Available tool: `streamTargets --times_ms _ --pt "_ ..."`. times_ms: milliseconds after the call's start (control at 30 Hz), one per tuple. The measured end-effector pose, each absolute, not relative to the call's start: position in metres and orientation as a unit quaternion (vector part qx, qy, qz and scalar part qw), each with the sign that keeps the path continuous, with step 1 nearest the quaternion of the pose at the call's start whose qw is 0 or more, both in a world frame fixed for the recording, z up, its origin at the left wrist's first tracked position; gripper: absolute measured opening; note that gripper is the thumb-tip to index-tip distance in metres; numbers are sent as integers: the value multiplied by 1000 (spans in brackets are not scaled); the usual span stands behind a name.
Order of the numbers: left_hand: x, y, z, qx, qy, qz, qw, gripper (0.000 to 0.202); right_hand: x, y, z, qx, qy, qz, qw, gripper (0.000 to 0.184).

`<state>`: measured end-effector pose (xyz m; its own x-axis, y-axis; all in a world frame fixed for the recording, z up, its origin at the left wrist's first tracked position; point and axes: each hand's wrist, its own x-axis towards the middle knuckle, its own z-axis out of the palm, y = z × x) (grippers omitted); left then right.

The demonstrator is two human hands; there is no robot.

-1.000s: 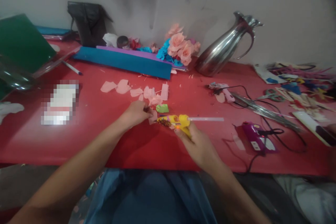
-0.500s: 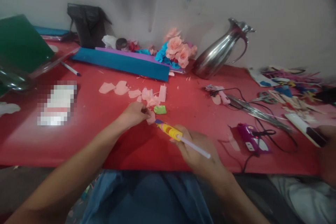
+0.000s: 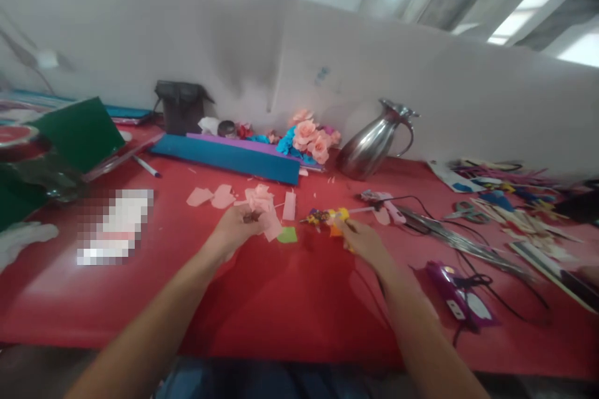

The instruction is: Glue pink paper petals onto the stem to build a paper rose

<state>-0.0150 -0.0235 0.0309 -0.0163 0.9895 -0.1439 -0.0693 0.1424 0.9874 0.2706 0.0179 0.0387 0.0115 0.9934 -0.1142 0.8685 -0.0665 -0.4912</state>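
Observation:
Between the fingertips of my left hand [image 3: 236, 227] is a pink paper petal [image 3: 270, 224]. Just behind it lies a bunched pink paper flower [image 3: 257, 197], partly overlapped by the hand. My right hand [image 3: 364, 239] has its fingers closed on the back part of a yellow hot glue gun [image 3: 325, 217]. The gun's nozzle points left, and a pale glue stick [image 3: 362, 209] sticks out behind it. A green paper piece [image 3: 287, 235] lies between the two hands. Loose pink petals [image 3: 222, 196] and a pink paper strip [image 3: 289, 206] rest farther back.
Blue folded paper [image 3: 229, 159], peach paper roses [image 3: 309, 137] and a steel jug [image 3: 369, 143] line the wall. To the right are wires [image 3: 449, 237], scissors [image 3: 468, 212], a pink glue gun [image 3: 392, 209] and a purple extension box [image 3: 461, 299]. A pixelated white object [image 3: 116, 227] lies left.
My right hand has carried the yellow glue gun away from the petal, to the right and farther back. My left hand still holds the petal, now raised beside the flower. The view has tilted up.

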Motion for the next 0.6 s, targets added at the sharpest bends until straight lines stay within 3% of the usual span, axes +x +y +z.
streamTargets --times_ms 100,167,300,467,600 --pt "-12 -23 28 471 526 490 511 17 259 20 45 -674 -718 13 176 31" --pt "-10 -22 25 486 565 474 469 17 237 13 55 -624 -744 -45 236 23" --pt "-8 -23 16 547 578 467 385 20 183 0 82 -476 -834 152 233 23" --pt "-8 -22 8 624 546 476 292 19 151 2 93 -489 -847 175 115 9" --pt "-5 -23 12 579 539 504 348 19 156 7 87 -530 -802 212 175 16"
